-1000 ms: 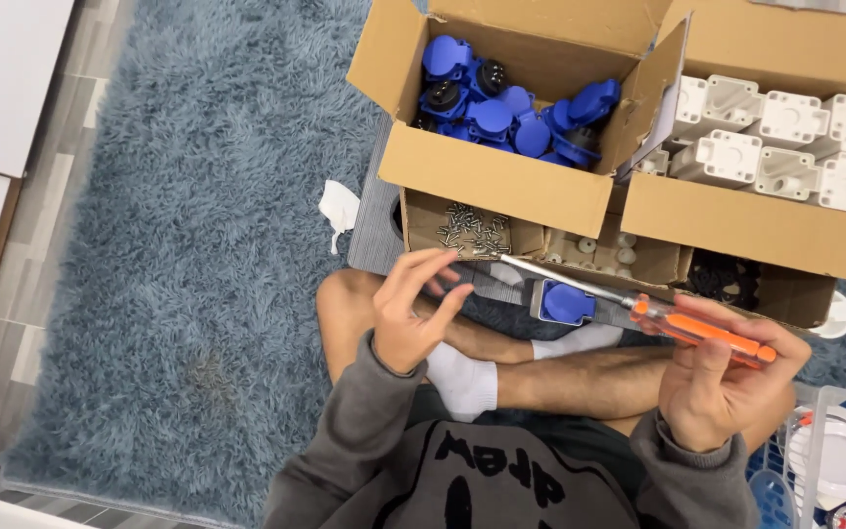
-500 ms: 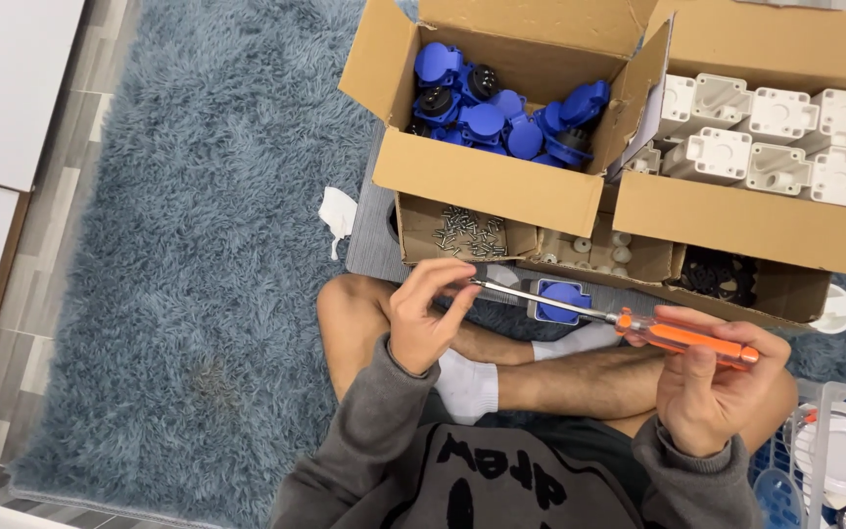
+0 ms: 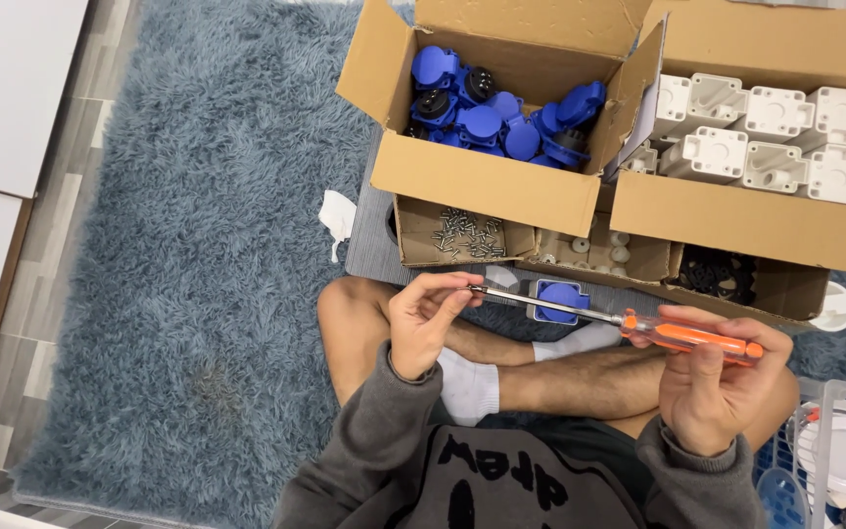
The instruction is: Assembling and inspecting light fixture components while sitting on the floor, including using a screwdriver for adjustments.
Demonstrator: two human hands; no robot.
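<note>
Screwdriver (image 3: 638, 325) dropped lower since earlier frame. Your right hand (image 3: 712, 387) gripped orange handle; left hand (image 3: 423, 318) fingers pinched tip, likely seating screw, near blue part (image 3: 560, 299).

Two large cardboard boxes (image 3: 487, 181), one screwdriver (image 3: 638, 325), two hands (image 3: 423, 318).

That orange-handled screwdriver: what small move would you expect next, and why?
Probably lowering the tip toward the blue part on the floor. The right hand grips the screwdriver by its handle and holds it level, while the left hand pinches at the tip, perhaps seating a screw too small to see. Loose screws lie in the small box just beyond.
</note>
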